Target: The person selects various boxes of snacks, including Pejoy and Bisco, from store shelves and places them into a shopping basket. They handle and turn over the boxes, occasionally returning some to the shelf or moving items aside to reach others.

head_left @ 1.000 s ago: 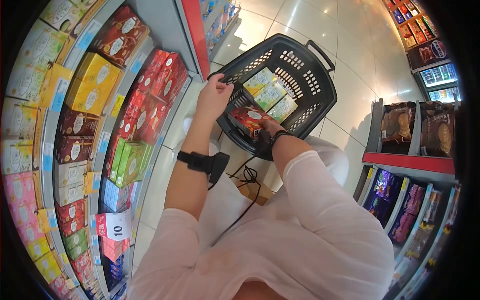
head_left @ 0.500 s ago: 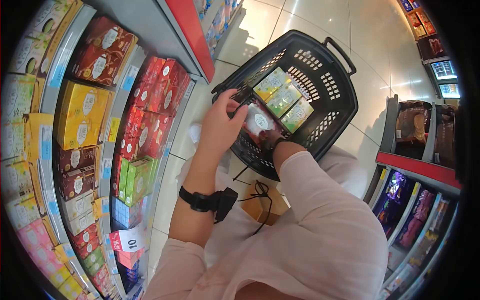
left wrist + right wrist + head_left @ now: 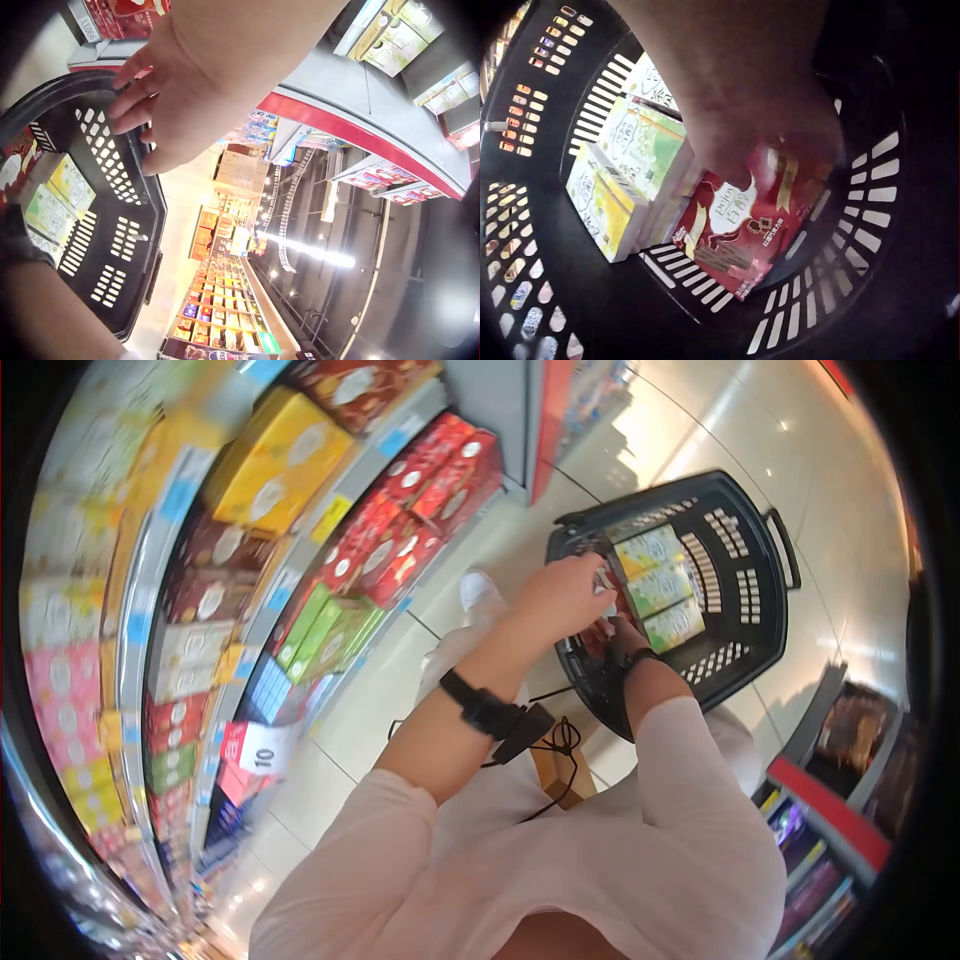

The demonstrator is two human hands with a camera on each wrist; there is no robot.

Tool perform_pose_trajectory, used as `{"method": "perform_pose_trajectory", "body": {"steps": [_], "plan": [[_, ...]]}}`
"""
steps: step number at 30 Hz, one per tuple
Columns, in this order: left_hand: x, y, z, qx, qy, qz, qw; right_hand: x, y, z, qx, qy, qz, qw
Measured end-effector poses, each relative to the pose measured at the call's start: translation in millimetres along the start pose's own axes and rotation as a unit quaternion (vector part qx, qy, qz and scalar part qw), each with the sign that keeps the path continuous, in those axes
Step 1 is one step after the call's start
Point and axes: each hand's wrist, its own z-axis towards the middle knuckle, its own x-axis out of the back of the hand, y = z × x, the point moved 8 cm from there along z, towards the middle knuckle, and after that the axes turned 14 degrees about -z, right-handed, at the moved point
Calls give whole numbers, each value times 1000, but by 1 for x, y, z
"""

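A black basket (image 3: 752, 510) holds several green, white and yellow boxes (image 3: 655, 585) (image 3: 626, 142) in a row. Beside them lies a red box (image 3: 731, 217), its printed face up and partly covered by my right hand (image 3: 772, 135) (image 3: 630, 640), which reaches down inside the basket and grips it; most of those fingers are hidden. My left hand (image 3: 565, 598) hovers over the basket's left end in the head view. The left wrist view shows this left hand (image 3: 169, 101) with loosely spread fingers by the basket rim (image 3: 160, 214), holding nothing.
Shelves of boxed snacks (image 3: 265, 470) rise at the left, with a red price sign (image 3: 250, 750) lower down. Another shelf with a red edge (image 3: 830, 815) stands at the right. A small cardboard box (image 3: 565, 775) and a black cable are between the legs.
The head view has swung, so the basket appears farther right. The right hand and red box have gone deeper into the basket. My left hand has moved over the basket's left end.
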Motion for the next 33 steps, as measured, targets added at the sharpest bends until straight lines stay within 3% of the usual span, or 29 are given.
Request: {"method": "perform_pose_trajectory", "body": {"steps": [1,3,8,10,16,18,19,24,26,29,31,33], "plan": [[-4,-4,0,11,-20,12,1000,-18,-9,-12,1,-6,-18,1000],[-8,-7,2,17,-30,18,999,-18,-44,-51,66,151,-109,980],[-2,-26,1,-4,19,66,998,-67,-94,-115,106,116,-217,963],[3,-32,-2,2,30,69,997,-115,-110,-189,173,141,-295,929],[11,-61,-18,42,29,127,991,-178,-72,-289,262,43,-306,914],[16,-73,-25,53,32,145,987,-193,-51,-308,289,-34,-327,899],[21,-78,-30,57,42,154,986,-198,-42,-318,291,-22,-329,898],[46,-91,-53,99,78,178,976,-216,-19,-328,332,-50,-339,879],[55,-109,-50,123,96,178,972,-233,-21,-334,390,-123,-371,834],[77,-117,-48,144,122,203,961,-240,-23,-335,419,-148,-359,820],[90,-147,-21,119,96,238,959,-244,-23,-337,433,-155,-376,804],[113,-144,-11,163,81,253,950,-245,-24,-339,427,-166,-383,802]]}}
